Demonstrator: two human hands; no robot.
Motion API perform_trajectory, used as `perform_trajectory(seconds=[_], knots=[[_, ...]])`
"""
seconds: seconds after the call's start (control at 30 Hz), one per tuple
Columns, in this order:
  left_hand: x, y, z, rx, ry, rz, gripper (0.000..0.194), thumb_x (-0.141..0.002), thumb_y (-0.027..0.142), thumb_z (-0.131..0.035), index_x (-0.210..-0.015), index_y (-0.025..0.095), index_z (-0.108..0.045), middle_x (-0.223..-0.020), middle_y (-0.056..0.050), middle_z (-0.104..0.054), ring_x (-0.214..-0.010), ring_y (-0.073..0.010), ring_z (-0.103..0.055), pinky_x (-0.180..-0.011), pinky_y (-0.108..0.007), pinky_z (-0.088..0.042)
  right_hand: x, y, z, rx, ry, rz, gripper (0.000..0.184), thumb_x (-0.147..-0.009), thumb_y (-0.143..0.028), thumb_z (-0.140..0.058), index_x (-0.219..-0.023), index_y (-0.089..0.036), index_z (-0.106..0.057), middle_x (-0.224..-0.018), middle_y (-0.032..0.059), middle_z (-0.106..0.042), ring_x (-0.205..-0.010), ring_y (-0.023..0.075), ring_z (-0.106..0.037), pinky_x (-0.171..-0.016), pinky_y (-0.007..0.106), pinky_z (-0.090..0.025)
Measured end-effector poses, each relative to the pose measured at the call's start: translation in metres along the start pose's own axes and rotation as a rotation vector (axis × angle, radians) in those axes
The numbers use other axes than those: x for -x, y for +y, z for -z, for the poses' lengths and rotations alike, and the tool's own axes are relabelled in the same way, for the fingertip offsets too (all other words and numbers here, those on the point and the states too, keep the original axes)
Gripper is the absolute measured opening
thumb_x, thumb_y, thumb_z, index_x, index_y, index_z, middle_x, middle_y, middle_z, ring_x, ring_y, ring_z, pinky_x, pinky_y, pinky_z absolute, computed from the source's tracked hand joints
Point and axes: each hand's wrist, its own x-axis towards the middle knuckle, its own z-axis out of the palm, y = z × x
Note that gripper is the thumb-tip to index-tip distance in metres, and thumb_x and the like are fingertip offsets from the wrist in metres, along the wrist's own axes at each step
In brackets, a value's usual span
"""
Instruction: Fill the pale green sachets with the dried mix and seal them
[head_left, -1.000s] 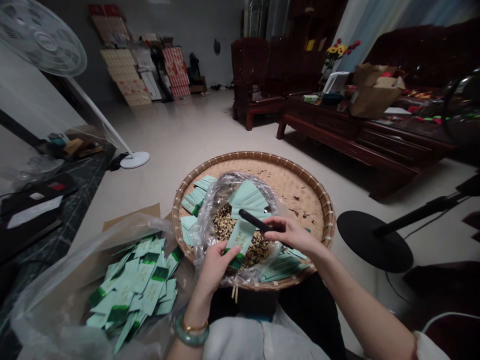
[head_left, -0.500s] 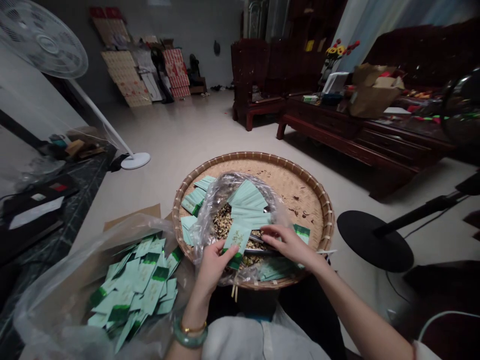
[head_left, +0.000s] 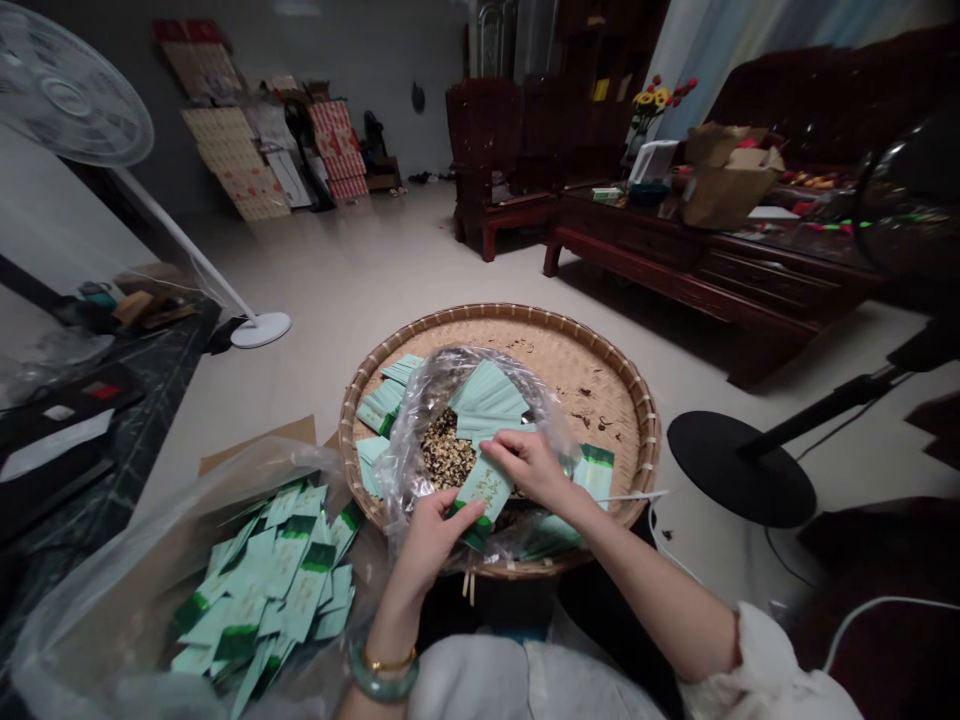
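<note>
I have the left hand (head_left: 433, 548) in a tight grip, pinching a mint packet (head_left: 486, 490) above a clear bag (head_left: 409, 455) of dried flakes (head_left: 446, 455). The right hand's (head_left: 531, 468) fingers press together on the packet's upper end, over a woven tray (head_left: 510, 318).

Mint-green sachets (head_left: 484, 490) with a dark green band across one end and fine gold lettering lie heaped in the clear plastic bag (head_left: 97, 610) near the tray's lower left edge. The round bamboo tray (head_left: 600, 400) is pale tan, its rim woven in alternating brown and cream. Inside a second clear bag, the loose mix (head_left: 448, 450) is speckled dark brown and cream. A mottled green jade bangle (head_left: 382, 682) sits beside a thin gold bracelet (head_left: 391, 661). Off to the left, the black stone counter (head_left: 127, 420) shows white veins, and the wooden table (head_left: 750, 270) across the room is deep reddish brown.
</note>
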Motion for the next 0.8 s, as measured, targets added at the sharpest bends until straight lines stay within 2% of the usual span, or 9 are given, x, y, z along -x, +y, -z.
perform_trajectory(seconds=[0.07,0.13,0.23,0.3,0.37,0.47,0.6,0.7,0.8], knots=[[0.001,-0.003,0.001,0.126,0.068,-0.012,0.029,-0.061,0.036,-0.079,-0.075,0.011,-0.071,-0.066,-0.004,-0.070,-0.058,-0.0147,-0.061,-0.056,-0.023,-0.047,-0.005,0.008,0.009,-0.075,0.065,-0.108,0.048,-0.090,-0.052,-0.040,-0.059,-0.017,-0.054,-0.045,-0.0049,-0.037,-0.043,0.0095,-0.035,-0.044,0.022,-0.027],[0.002,-0.005,0.006,0.358,0.253,-0.098,0.033,-0.058,0.039,-0.081,-0.079,0.014,-0.070,-0.069,-0.003,-0.072,-0.057,-0.0146,-0.064,-0.055,-0.023,-0.048,-0.010,0.017,0.022,-0.046,0.160,-0.183,0.051,-0.092,-0.051,-0.031,-0.070,-0.016,-0.061,-0.044,-0.0041,-0.041,-0.041,0.0109,-0.039,-0.044,0.022,-0.030],[0.006,-0.003,0.019,0.737,0.636,-0.361,0.039,-0.059,0.047,-0.079,-0.088,0.022,-0.068,-0.084,0.000,-0.074,-0.068,-0.0148,-0.069,-0.058,-0.021,-0.051,-0.012,0.032,0.040,0.312,0.166,-0.121,0.033,-0.091,-0.039,-0.043,-0.077,-0.017,-0.065,-0.060,0.0017,-0.058,-0.056,0.0144,-0.053,-0.055,0.024,-0.038],[0.008,0.001,0.026,0.867,0.716,-0.451,0.044,-0.063,0.052,-0.075,-0.099,0.028,-0.067,-0.098,0.001,-0.073,-0.081,-0.0145,-0.069,-0.066,-0.020,-0.053,-0.010,0.042,0.045,0.608,0.083,-0.071,0.015,-0.083,-0.029,-0.056,-0.087,-0.018,-0.067,-0.084,0.0065,-0.066,-0.079,0.0195,-0.058,-0.067,0.027,-0.041],[0.010,0.003,0.028,0.896,0.714,-0.460,0.048,-0.068,0.057,-0.069,-0.106,0.028,-0.065,-0.113,-0.002,-0.069,-0.090,-0.0159,-0.068,-0.070,-0.021,-0.053,-0.006,0.050,0.044,0.815,0.006,-0.065,0.021,-0.076,-0.022,-0.065,-0.097,-0.020,-0.067,-0.100,0.0092,-0.065,-0.094,0.0239,-0.056,-0.075,0.030,-0.041],[0.012,0.004,0.024,0.837,0.651,-0.409,0.046,-0.072,0.049,-0.070,-0.111,0.026,-0.063,-0.120,-0.006,-0.065,-0.096,-0.0180,-0.067,-0.075,-0.023,-0.053,-0.002,0.057,0.039,0.891,-0.031,-0.081,0.015,-0.076,-0.015,-0.064,-0.089,-0.021,-0.069,-0.094,0.0080,-0.066,-0.093,0.0241,-0.056,-0.075,0.030,-0.042],[0.010,-0.001,0.011,0.613,0.499,-0.338,0.045,-0.070,0.033,-0.075,-0.111,0.021,-0.062,-0.119,-0.011,-0.064,-0.105,-0.0233,-0.063,-0.083,-0.030,-0.052,0.000,0.052,0.042,0.650,0.085,0.107,0.014,-0.082,-0.013,-0.057,-0.082,-0.021,-0.069,-0.084,0.0055,-0.065,-0.082,0.0194,-0.059,-0.072,0.029,-0.046],[0.007,-0.002,0.000,0.535,0.386,-0.235,0.048,-0.074,0.035,-0.071,-0.118,0.020,-0.058,-0.127,-0.013,-0.059,-0.113,-0.0250,-0.058,-0.089,-0.034,-0.050,0.006,0.036,0.042,0.424,0.201,0.368,0.015,-0.086,-0.017,-0.055,-0.085,-0.022,-0.069,-0.088,0.0064,-0.065,-0.082,0.0172,-0.061,-0.072,0.028,-0.049],[0.004,-0.001,-0.009,0.557,0.270,-0.078,0.056,-0.071,0.036,-0.074,-0.122,0.018,-0.057,-0.123,-0.014,-0.062,-0.108,-0.0252,-0.061,-0.088,-0.035,-0.052,0.016,0.019,0.033,0.279,0.220,0.484,0.015,-0.087,-0.018,-0.055,-0.087,-0.023,-0.069,-0.094,0.0060,-0.066,-0.086,0.0160,-0.063,-0.075,0.028,-0.051]])
